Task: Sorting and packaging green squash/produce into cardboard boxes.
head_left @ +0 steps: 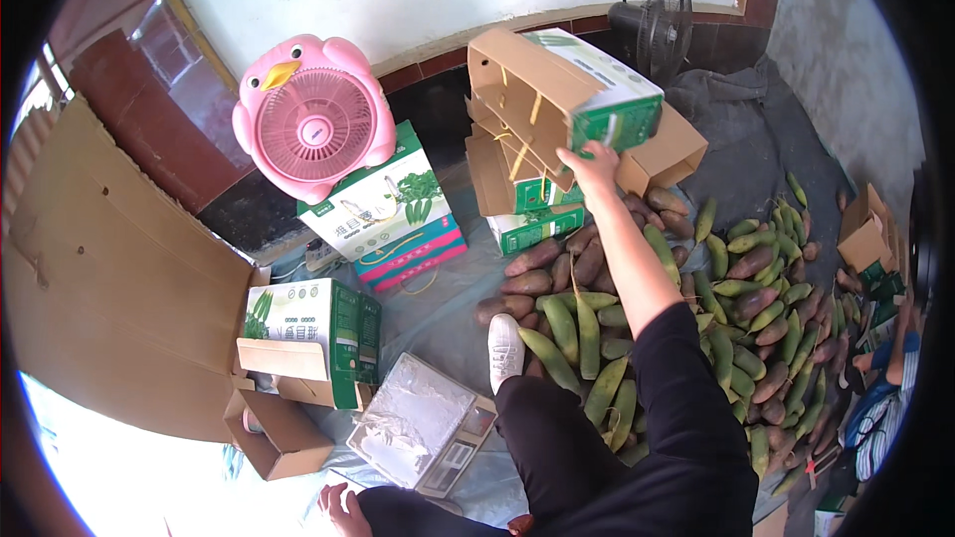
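Note:
My right hand [595, 164] reaches far forward and grips the near edge of an open cardboard carton [619, 85], brown inside with a green and white printed outside. The carton is tilted, its open side facing left, and yellow cord handles hang inside it. Beneath it are more open cartons [537, 229]. My left hand [343, 514] is low at the bottom edge beside my leg, fingers slightly bent and apart, with nothing seen in it. A flat scale [418, 418] with a silvery top lies just beyond that hand.
Green and dull-red long root vegetables [766, 308] cover the floor at right. A pink bird-shaped fan [316, 119] stands on a printed carton [388, 201]. Another carton [298, 328] is at left. A black fan [665, 30] stands by the wall. Another person's arm [900, 348] shows at far right.

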A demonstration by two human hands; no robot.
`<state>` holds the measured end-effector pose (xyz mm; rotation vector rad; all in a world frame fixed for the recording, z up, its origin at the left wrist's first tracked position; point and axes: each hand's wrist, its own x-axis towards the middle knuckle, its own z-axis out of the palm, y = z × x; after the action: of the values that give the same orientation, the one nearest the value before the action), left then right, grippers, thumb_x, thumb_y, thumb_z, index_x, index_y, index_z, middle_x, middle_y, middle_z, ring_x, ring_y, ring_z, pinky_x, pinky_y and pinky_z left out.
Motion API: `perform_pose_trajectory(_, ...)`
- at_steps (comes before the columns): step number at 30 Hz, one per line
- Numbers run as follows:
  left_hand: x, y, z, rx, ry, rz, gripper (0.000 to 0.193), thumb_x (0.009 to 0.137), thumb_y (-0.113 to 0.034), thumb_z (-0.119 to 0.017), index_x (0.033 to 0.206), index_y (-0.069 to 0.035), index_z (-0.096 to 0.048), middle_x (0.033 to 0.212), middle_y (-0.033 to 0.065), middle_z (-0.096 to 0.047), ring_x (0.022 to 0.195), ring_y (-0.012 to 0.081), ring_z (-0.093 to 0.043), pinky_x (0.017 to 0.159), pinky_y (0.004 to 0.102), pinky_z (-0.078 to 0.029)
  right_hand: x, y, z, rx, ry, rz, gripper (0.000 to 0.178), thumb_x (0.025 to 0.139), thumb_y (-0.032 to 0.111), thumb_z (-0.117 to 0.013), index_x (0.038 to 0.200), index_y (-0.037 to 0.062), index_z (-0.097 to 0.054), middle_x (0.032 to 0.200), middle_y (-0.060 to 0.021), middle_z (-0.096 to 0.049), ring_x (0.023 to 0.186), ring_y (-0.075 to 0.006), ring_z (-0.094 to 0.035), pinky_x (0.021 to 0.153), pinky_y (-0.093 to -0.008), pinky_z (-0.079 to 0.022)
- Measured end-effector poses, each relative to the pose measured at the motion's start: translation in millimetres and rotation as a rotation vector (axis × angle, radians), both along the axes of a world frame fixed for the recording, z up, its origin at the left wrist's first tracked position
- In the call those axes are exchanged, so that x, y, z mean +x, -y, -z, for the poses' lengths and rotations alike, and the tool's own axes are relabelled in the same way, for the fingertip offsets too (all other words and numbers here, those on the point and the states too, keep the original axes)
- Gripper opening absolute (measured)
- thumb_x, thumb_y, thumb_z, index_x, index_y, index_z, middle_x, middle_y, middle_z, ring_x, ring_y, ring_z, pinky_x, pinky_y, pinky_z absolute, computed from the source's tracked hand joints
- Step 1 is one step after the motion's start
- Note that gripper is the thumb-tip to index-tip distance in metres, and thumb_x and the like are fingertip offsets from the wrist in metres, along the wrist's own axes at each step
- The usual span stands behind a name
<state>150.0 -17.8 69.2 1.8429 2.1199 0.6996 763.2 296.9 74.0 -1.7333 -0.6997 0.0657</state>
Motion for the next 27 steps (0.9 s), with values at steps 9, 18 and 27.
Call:
perform_pose_trajectory(9,-6.2,19.9,-5.6,0.157,-0.026,-0.009,0.018,0.074,-0.007,-0.057,0.091,-0.002,-0.059,0.096,0.0152,-0.056,0.103,0.0361,-0.046,0.092,0.046,-0.032,-10.7,211.5,-17.1,0.415,-0.637,-0.166,0.045,0.075,0.013,-0.067,0.114,0.0041,-0.048,0.102,-0.0068,-0.058,0.093,-0.0186,-0.057,0.075,-0.036,-0.048)
perform_pose_trajectory(18,5.5,25.8,-43.9,0.154,-0.043,0.065,0.033,0.069,-0.006,-0.065,0.101,-0.004,-0.059,0.106,0.0148,-0.054,0.11,0.0353,-0.045,0.096,0.0455,-0.033,-47.8,331.8,-72.2,0.346,-0.844,-0.495,0.049,0.073,0.004,-0.052,0.121,0.0035,-0.044,0.112,-0.0063,-0.052,0.101,-0.02,-0.055,0.085,-0.0425,-0.049)
perform_pose_trajectory(27,77.5,30.2,-97.5,0.603,-0.347,0.437,0.05,0.069,-0.014,-0.067,0.117,-0.013,-0.055,0.123,0.0093,-0.046,0.122,0.031,-0.037,0.103,0.0521,-0.027,-135.6,275.6,-109.1,0.055,-0.785,-0.887,0.034,0.077,0.008,-0.053,0.111,0.0009,-0.051,0.103,-0.0045,-0.055,0.094,-0.0146,-0.056,0.076,-0.0339,-0.05)
